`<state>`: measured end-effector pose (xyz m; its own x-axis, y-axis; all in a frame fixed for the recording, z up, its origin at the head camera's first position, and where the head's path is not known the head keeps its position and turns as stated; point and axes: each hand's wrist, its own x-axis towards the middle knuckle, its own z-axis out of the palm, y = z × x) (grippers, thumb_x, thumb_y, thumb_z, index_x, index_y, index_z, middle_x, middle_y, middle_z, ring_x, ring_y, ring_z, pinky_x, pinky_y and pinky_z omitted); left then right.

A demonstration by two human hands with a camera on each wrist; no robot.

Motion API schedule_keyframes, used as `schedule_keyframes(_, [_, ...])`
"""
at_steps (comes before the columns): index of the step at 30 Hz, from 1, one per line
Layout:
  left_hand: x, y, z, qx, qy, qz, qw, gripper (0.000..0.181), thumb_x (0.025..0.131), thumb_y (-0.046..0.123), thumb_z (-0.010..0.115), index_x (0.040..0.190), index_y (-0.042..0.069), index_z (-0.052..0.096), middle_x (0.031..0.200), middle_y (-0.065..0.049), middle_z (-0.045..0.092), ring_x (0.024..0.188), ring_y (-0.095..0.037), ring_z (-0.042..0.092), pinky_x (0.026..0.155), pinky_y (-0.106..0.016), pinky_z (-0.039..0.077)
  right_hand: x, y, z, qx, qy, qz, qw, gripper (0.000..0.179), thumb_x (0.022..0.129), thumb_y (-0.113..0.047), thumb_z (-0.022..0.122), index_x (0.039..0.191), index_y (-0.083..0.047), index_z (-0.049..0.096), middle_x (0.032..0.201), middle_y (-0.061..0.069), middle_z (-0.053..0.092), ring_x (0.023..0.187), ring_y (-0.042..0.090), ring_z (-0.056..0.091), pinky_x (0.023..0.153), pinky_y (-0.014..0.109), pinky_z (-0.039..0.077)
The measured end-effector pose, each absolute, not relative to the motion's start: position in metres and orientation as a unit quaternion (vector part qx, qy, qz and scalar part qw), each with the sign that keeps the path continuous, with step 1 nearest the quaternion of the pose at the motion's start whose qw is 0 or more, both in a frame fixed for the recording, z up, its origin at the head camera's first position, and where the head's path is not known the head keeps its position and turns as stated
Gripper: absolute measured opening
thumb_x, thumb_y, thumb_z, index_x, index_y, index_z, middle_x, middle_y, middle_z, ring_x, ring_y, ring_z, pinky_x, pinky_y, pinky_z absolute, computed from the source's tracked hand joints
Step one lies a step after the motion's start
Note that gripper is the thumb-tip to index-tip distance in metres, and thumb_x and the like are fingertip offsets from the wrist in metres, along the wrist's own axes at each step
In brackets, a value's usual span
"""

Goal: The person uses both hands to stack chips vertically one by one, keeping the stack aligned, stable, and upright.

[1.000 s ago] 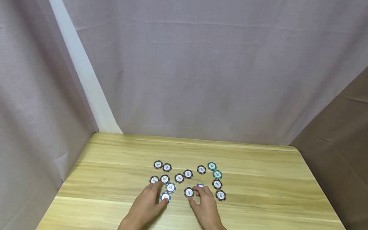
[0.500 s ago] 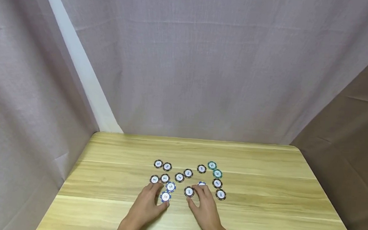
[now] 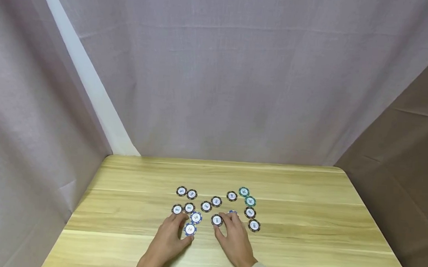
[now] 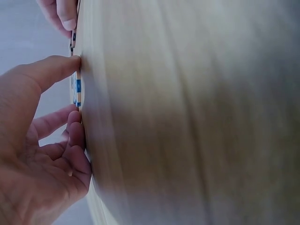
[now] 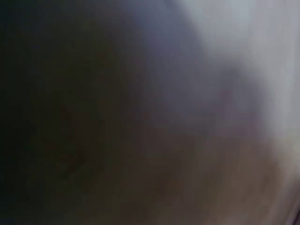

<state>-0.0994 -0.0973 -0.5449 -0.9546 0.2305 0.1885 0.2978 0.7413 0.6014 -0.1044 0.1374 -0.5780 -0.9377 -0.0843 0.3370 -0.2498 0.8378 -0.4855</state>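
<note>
Poker chips lie flat on the wooden table. In the head view my left hand (image 3: 168,237) holds the lower blue 10 chip (image 3: 190,229) at its edge between thumb and index finger. Another blue 10 chip (image 3: 195,217) lies just above it. The left wrist view shows the blue chip's edge (image 4: 78,86) between the thumb and index finger. My right hand (image 3: 234,239) pinches a black 100 chip (image 3: 217,220) between thumb and index finger. Behind its fingers, a further blue chip (image 3: 233,212) is mostly hidden. The right wrist view is dark and blurred.
Two green chips (image 3: 250,201) and black chips (image 3: 254,225) curve along the right. More black chips (image 3: 189,208) lie at the left, with others (image 3: 206,206) between the hands. Curtains (image 3: 232,77) enclose the wooden table (image 3: 302,253) at the back and sides.
My left thumb has slid off the lower blue chip's face to its near edge. The right hand has shifted slightly toward the black chip and stays at it. The head view has shifted a little.
</note>
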Motion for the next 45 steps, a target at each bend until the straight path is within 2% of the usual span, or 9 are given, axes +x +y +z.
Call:
schedule_keyframes(6, [-0.099, -0.099, -0.547, -0.143, -0.927, -0.343, 0.051, 0.049, 0.074, 0.019, 0.094, 0.115, 0.01, 0.069, 0.099, 0.0, 0.063, 0.093, -0.019, 0.062, 0.084, -0.045, 0.054, -0.108, 0.135, -0.577, 0.082, -0.95, 0.269, 0.134, 0.043, 0.094, -0.036, 0.08, 0.13, -0.016, 0.072, 0.106, -0.007, 0.056, 0.092, 0.011, 0.058, 0.085, 0.037, 0.053])
schedule_keyframes(13, [-0.1, -0.097, -0.543, -0.142, -0.93, -0.335, 0.042, 0.044, 0.074, 0.015, 0.093, 0.112, 0.007, 0.071, 0.105, -0.002, 0.067, 0.096, -0.022, 0.066, 0.087, -0.045, 0.057, -0.115, 0.136, -0.576, 0.082, -0.949, 0.282, 0.118, 0.045, 0.092, -0.037, 0.082, 0.13, -0.016, 0.072, 0.102, -0.009, 0.055, 0.084, 0.007, 0.053, 0.079, 0.032, 0.05])
schedule_keyframes(21, [-0.098, -0.086, -0.537, -0.161, -0.947, -0.267, 0.075, 0.031, 0.072, 0.016, 0.089, 0.094, 0.007, 0.069, 0.091, -0.002, 0.064, 0.08, -0.02, 0.063, 0.065, -0.038, 0.056, -0.115, 0.138, -0.575, 0.074, -0.946, 0.293, 0.113, 0.045, 0.091, -0.038, 0.082, 0.131, -0.017, 0.073, 0.102, -0.012, 0.054, 0.087, 0.006, 0.053, 0.082, 0.033, 0.051])
schedule_keyframes(25, [-0.099, -0.084, -0.538, -0.17, -0.952, -0.239, 0.093, 0.029, 0.07, 0.018, 0.086, 0.088, 0.007, 0.067, 0.087, -0.003, 0.061, 0.076, -0.02, 0.061, 0.063, -0.038, 0.057, -0.115, 0.138, -0.574, 0.071, -0.948, 0.29, 0.112, 0.046, 0.09, -0.038, 0.082, 0.13, -0.018, 0.073, 0.102, -0.012, 0.055, 0.087, 0.006, 0.052, 0.082, 0.032, 0.051])
schedule_keyframes(31, [-0.103, -0.085, -0.539, -0.168, -0.959, -0.209, 0.096, 0.032, 0.067, 0.023, 0.082, 0.087, 0.006, 0.064, 0.085, -0.007, 0.061, 0.075, -0.019, 0.059, 0.066, -0.037, 0.059, -0.116, 0.136, -0.573, 0.076, -0.949, 0.286, 0.112, 0.046, 0.09, -0.037, 0.082, 0.131, -0.018, 0.072, 0.104, -0.011, 0.056, 0.087, 0.006, 0.053, 0.082, 0.031, 0.051])
schedule_keyframes(38, [-0.11, -0.083, -0.537, -0.16, -0.958, -0.213, 0.102, 0.038, 0.063, 0.027, 0.078, 0.088, 0.004, 0.06, 0.082, -0.007, 0.059, 0.069, -0.019, 0.059, 0.063, -0.037, 0.059, -0.117, 0.135, -0.573, 0.078, -0.949, 0.284, 0.108, 0.046, 0.088, -0.035, 0.082, 0.13, -0.019, 0.073, 0.1, -0.013, 0.054, 0.083, 0.004, 0.05, 0.079, 0.028, 0.049])
schedule_keyframes(45, [-0.121, -0.073, -0.527, -0.203, -0.953, -0.206, 0.089, 0.04, 0.068, 0.025, 0.072, 0.1, 0.002, 0.065, 0.095, -0.008, 0.064, 0.083, -0.021, 0.063, 0.072, -0.037, 0.06, -0.117, 0.137, -0.57, 0.07, -0.95, 0.288, 0.098, 0.043, 0.089, -0.032, 0.08, 0.129, -0.019, 0.074, 0.098, -0.014, 0.052, 0.081, 0.004, 0.048, 0.077, 0.027, 0.048])
